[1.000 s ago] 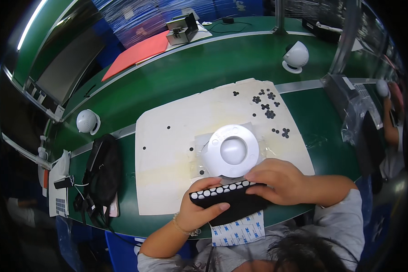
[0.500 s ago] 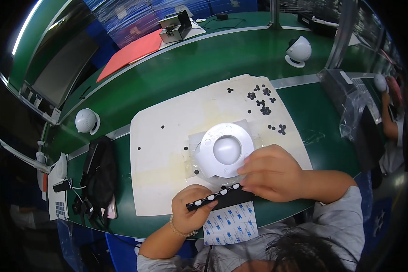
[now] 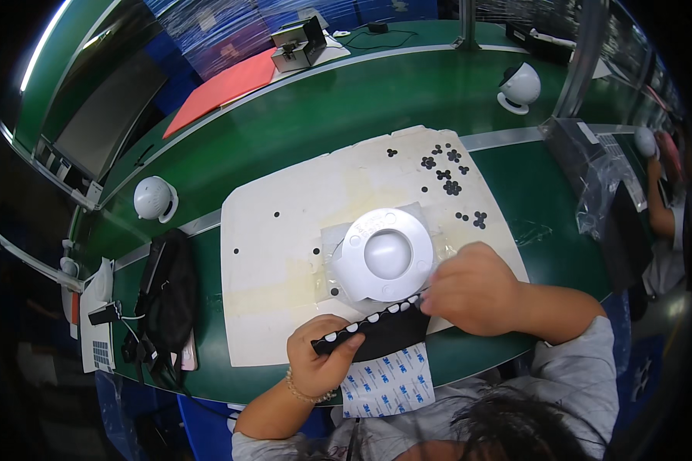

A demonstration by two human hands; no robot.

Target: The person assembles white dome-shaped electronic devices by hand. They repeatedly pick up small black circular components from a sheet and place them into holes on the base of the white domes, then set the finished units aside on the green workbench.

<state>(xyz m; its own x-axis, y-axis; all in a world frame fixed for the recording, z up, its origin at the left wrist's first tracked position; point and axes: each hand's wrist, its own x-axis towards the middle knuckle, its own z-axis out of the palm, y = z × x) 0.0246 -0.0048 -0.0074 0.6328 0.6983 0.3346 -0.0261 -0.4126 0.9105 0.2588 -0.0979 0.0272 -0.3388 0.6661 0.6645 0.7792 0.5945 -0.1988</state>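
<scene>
My left hand (image 3: 321, 355) grips one end of a black sheet (image 3: 392, 333), thumb on top. A row of white half-round spots lines its scalloped far edge. White backing paper with blue print (image 3: 388, 386) hangs below it. My right hand (image 3: 473, 292) is closed in a pinch at the sheet's right end; what lies between its fingertips is hidden. Just beyond the sheet, a white ring-shaped housing with a domed centre (image 3: 388, 255) rests on a clear plastic bag (image 3: 327, 265). Beneath lies a large off-white board (image 3: 269, 323) with small round black pads (image 3: 452, 187), several in clusters at its far right.
White rounded devices on stands rest on the green surface, one at left (image 3: 155, 198), another at far right (image 3: 520, 86). A black bag (image 3: 169, 300) lies left of the board. At right are a grey box (image 3: 573, 146) and clear plastic wrap (image 3: 598, 201). Another person's arm (image 3: 660, 196) shows far right.
My right hand has shifted slightly right and its fingers have curled tighter. More of the sheet's spotted edge shows. Both white devices on the green surface have moved a little to the right.
</scene>
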